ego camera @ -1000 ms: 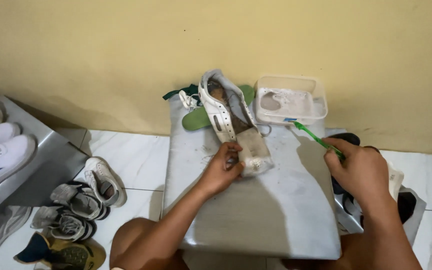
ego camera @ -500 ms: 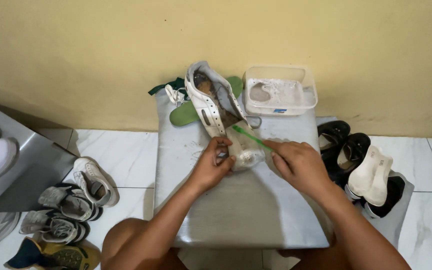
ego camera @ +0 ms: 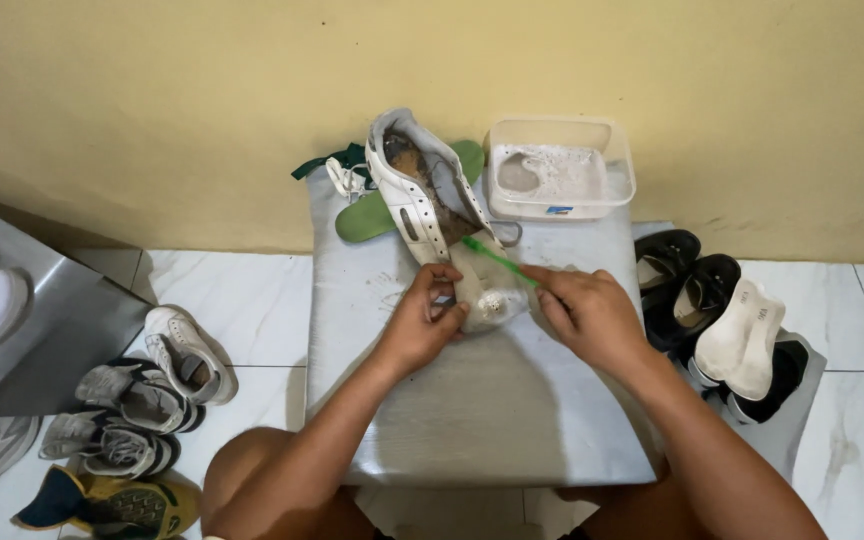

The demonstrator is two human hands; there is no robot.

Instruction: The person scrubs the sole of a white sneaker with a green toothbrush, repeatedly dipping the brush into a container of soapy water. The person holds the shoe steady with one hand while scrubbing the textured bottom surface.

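Head view. My left hand (ego camera: 422,325): fingers pinching the toe of a white sneaker (ego camera: 442,225), which lies on the grey surface (ego camera: 492,420), heel toward the yellow wall. My right hand (ego camera: 587,315): fingers closed around a green toothbrush (ego camera: 497,260), its bristle end touching the sneaker's toe. Behind: green insole (ego camera: 372,215), clear plastic tub (ego camera: 560,168) of white powder. Floor: black shoes (ego camera: 682,285) right, worn sneakers (ego camera: 127,400) left.

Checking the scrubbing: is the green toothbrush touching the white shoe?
Touching. The head view shows the green toothbrush, held in the right hand, lying across the white shoe toe, which the left hand steadies.
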